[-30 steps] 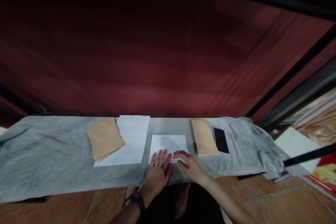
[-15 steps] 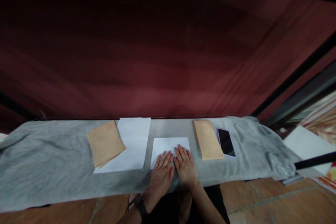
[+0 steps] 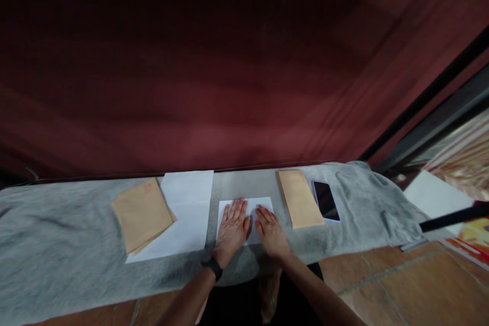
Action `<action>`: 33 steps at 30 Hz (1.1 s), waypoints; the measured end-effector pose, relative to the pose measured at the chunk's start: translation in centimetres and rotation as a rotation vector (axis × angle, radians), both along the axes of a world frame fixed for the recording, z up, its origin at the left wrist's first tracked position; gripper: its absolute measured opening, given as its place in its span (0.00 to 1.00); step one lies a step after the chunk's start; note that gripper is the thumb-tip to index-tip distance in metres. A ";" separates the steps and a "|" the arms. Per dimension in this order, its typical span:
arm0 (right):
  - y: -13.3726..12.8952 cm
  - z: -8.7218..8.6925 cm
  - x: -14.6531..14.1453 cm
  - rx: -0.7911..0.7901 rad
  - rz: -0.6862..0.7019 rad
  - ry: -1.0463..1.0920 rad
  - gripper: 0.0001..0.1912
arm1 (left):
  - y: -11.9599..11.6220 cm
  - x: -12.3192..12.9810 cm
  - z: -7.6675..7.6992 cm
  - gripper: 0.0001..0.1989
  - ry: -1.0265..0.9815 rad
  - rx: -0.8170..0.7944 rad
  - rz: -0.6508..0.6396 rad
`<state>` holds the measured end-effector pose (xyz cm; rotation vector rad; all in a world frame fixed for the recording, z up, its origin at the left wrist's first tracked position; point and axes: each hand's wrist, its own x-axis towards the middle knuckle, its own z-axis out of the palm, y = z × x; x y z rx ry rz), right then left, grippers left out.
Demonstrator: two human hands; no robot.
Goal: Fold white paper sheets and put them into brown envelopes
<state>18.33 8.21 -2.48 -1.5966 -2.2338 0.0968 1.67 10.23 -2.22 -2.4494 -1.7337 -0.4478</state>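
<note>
A white sheet (image 3: 251, 237) lies on the grey cloth between my arms, with a crease near its middle. My left hand (image 3: 233, 226) rests palm down on its left half, fingers spread a little. On the right half lies my right hand (image 3: 270, 229), also flat, fingers stretched forward. The palms cover much of the sheet. Left of it is a larger white paper (image 3: 190, 209), partly under a stack of brown envelopes (image 3: 143, 214). To the right stands a neat pile of brown envelopes (image 3: 300, 198).
A phone (image 3: 326, 201) lies right of the brown pile. The grey cloth (image 3: 69, 234) covers the long narrow surface, with folds at both ends. A dark red panel (image 3: 214, 86) rises behind it. Black bars (image 3: 428, 97) cross the right side.
My left hand has slid forward and left over the sheet, and my right hand has shifted slightly outward, so the hands are farther apart. The camera view has tilted a little.
</note>
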 end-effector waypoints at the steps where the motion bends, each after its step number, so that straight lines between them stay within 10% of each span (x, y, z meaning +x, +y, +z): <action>1: 0.6 0.1 -0.1 -0.005 -0.011 0.003 0.24 | -0.1 -0.1 -0.1 0.27 -0.004 0.002 0.004; 18: 2.6 -0.8 -1.6 0.049 -0.210 -0.070 0.31 | 0.2 -1.1 -0.8 0.33 -0.051 0.035 0.235; 33: 2.5 -1.2 -1.6 0.140 -0.222 0.009 0.31 | -4.4 -1.3 -0.9 0.29 -0.028 0.052 0.115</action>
